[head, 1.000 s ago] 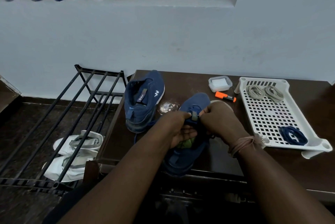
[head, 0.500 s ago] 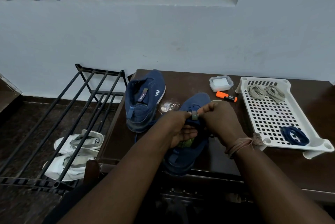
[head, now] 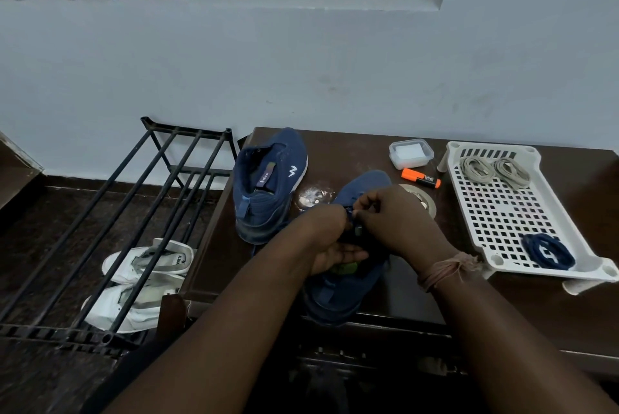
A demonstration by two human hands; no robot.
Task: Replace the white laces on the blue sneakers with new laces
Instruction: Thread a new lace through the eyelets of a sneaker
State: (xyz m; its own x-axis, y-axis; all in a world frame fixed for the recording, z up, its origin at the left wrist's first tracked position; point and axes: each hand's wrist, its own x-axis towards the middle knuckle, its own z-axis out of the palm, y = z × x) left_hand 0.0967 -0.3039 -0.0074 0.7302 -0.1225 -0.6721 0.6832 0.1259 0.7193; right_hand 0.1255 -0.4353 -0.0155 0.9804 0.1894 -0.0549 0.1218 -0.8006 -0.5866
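Two blue sneakers sit on the dark table (head: 542,309). The far sneaker (head: 268,185) stands at the table's left edge, heel toward me. The near sneaker (head: 348,283) lies in front of me under both hands. My left hand (head: 330,239) grips its tongue area from the left. My right hand (head: 398,219) pinches a dark blue lace at the eyelets; the lace itself is mostly hidden by my fingers. A coiled dark blue lace (head: 547,251) lies in the white tray (head: 469,199), with two pale grey lace bundles (head: 492,170) at the tray's far end.
An orange marker (head: 420,178) and a small clear lidded box (head: 411,154) lie behind the near sneaker. A black metal shoe rack (head: 134,212) stands to the left, with white shoes (head: 140,283) under it. The wall is close behind the table.
My right hand has shifted slightly up and left over the eyelets, its fingers re-pinching the lace. The left hand and both sneakers stay in place.
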